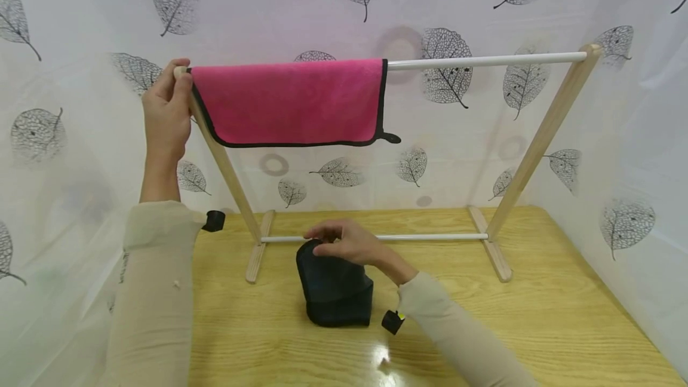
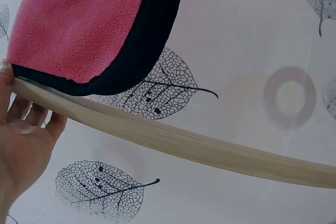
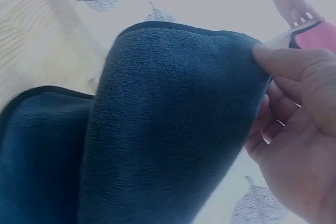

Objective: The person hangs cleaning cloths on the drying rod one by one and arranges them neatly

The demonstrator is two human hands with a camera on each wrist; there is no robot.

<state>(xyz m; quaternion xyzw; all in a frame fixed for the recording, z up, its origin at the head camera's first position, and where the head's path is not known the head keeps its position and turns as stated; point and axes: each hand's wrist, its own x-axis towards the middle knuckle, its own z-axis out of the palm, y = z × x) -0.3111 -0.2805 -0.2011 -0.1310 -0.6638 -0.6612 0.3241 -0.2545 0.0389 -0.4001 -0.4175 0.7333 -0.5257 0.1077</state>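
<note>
A pink towel [image 1: 295,106] with black edging and a small black loop hangs over the left part of a rack's white top rod [image 1: 484,61]. My left hand [image 1: 169,115] grips the upper end of the left wooden post [image 1: 228,175], right beside the towel's corner. In the left wrist view, fingers of the left hand [image 2: 29,150] curl behind the post. Low in front of the rack, my right hand [image 1: 352,246] pinches the top edge of a dark blue-grey towel [image 1: 338,285]. This dark towel [image 3: 168,114] stands raised and folded, its lower part at the table.
The rack's right post [image 1: 543,142] and its wooden foot [image 1: 491,249] stand on the wood-grain table [image 1: 564,315]. A white lower rod [image 1: 430,236] joins the posts near the tabletop. Behind hangs a pale sheet [image 1: 242,5] printed with leaves.
</note>
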